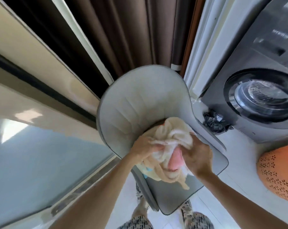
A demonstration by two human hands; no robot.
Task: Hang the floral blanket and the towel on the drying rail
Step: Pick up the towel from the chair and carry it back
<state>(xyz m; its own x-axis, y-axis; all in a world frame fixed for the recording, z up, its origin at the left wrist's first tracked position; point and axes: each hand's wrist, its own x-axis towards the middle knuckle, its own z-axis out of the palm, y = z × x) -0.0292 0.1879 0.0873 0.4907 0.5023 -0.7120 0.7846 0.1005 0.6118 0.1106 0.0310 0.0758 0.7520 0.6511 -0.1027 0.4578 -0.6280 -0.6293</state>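
A bunched cream cloth [170, 134] with a pink patch [175, 161] and a bit of blue at its lower left lies on the seat of a grey chair [131, 103]. My left hand [144, 146] grips the bundle on its left side. Its right side is held by my right hand [197, 156], fingers curled into the fabric. I cannot tell whether the bundle is the blanket, the towel or both. No drying rail is in view.
A dark grey washing machine [258, 90] stands at the right with a black bag [214, 121] at its foot. An orange perforated laundry basket [278, 172] sits at the right edge. Brown curtains [131, 30] hang behind the chair. A glass railing panel [40, 162] runs along the left.
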